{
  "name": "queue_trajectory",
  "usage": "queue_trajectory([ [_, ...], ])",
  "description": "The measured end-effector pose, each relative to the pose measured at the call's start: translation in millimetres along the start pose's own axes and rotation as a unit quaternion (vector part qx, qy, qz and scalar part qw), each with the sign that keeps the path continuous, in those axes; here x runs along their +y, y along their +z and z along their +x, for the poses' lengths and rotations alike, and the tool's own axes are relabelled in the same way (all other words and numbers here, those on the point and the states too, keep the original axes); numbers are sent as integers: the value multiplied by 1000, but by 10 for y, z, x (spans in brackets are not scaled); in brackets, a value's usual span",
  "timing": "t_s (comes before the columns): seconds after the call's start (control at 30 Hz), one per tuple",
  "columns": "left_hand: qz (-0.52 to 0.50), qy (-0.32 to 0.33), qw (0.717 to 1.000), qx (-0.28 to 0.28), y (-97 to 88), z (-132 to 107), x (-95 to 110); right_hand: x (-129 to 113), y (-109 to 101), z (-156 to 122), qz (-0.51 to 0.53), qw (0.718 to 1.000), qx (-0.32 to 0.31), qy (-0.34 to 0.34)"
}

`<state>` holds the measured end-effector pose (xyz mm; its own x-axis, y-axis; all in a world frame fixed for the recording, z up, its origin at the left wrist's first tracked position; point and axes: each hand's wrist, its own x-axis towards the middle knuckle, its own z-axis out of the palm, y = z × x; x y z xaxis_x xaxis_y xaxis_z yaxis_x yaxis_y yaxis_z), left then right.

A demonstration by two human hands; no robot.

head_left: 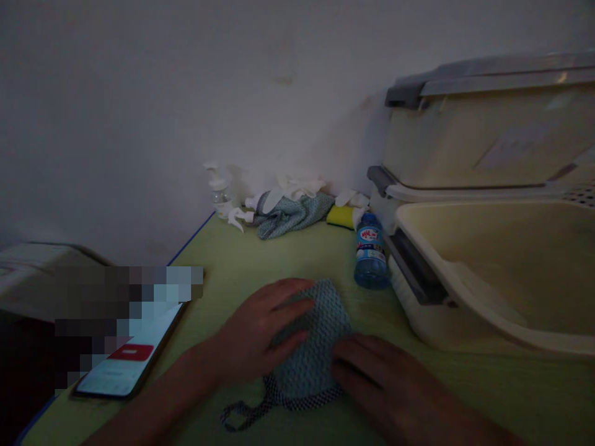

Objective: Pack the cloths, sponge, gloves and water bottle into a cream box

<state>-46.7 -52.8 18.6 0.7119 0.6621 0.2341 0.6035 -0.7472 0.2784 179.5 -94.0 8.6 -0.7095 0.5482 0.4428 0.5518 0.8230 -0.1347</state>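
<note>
A small blue-green knitted cloth (312,347) with a checked trim and loop lies on the green table (242,260) in front of me. My left hand (260,331) rests flat on the cloth's left half, fingers stretched out across it. My right hand (372,371) lies at the cloth's lower right edge, fingers extended and pressing on it. Neither hand grips anything.
A lit phone (130,356) lies at the left edge. A small blue water bottle (370,253) stands beside beige stacked plastic bins (493,248) on the right. At the back wall sit spray bottles (223,198), a crumpled cloth (290,214) and a yellow sponge (341,216).
</note>
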Motion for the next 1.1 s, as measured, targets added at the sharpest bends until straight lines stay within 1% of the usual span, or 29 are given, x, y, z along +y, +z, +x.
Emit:
queue_trajectory([
  [0.07, -16, 62, 995, -81, 35, 12, 9, -21, 31, -12, 24, 999, -35, 1],
  [0.1, -21, 75, 991, -112, 50, 17, 9, -21, 46, -17, 30, 999, -43, 3],
  [0.17, -27, 72, 987, -141, 82, 23, 10, -14, 69, -22, 31, 998, -47, 6],
  [0.27, -14, 35, 989, -141, 130, 21, 45, 5, 84, -7, 15, 999, -37, 7],
  [0.37, 16, -19, 992, -127, 169, 18, 163, 37, 67, 28, -6, 999, -19, 35],
  [0.47, 43, -77, 991, -96, 176, 28, 307, 86, 23, 61, -14, 998, -11, 68],
  [0.53, 41, -102, 991, -71, 165, 45, 353, 115, -2, 76, -26, 996, -8, 82],
  [0.6, 18, -113, 993, -38, 159, 65, 334, 127, -6, 83, -41, 995, 7, 86],
  [0.7, -4, -105, 994, 7, 185, 88, 241, 97, 37, 79, -57, 996, 34, 66],
  [0.73, -1, -94, 996, 5, 202, 92, 213, 77, 61, 73, -60, 996, 33, 58],
  [0.8, 12, -69, 997, -30, 235, 94, 180, 35, 120, 51, -62, 997, 11, 46],
  [0.87, 22, -55, 995, -74, 258, 92, 179, 6, 179, 19, -61, 997, -28, 48],
  [0.93, 27, -59, 993, -102, 265, 88, 193, -1, 226, -12, -62, 994, -67, 53],
  [1.03, 31, -67, 991, -113, 264, 79, 203, 20, 255, -31, -56, 990, -110, 63],
  [1.1, 33, -63, 991, -111, 264, 79, 195, 42, 250, -22, -45, 989, -124, 71],
])
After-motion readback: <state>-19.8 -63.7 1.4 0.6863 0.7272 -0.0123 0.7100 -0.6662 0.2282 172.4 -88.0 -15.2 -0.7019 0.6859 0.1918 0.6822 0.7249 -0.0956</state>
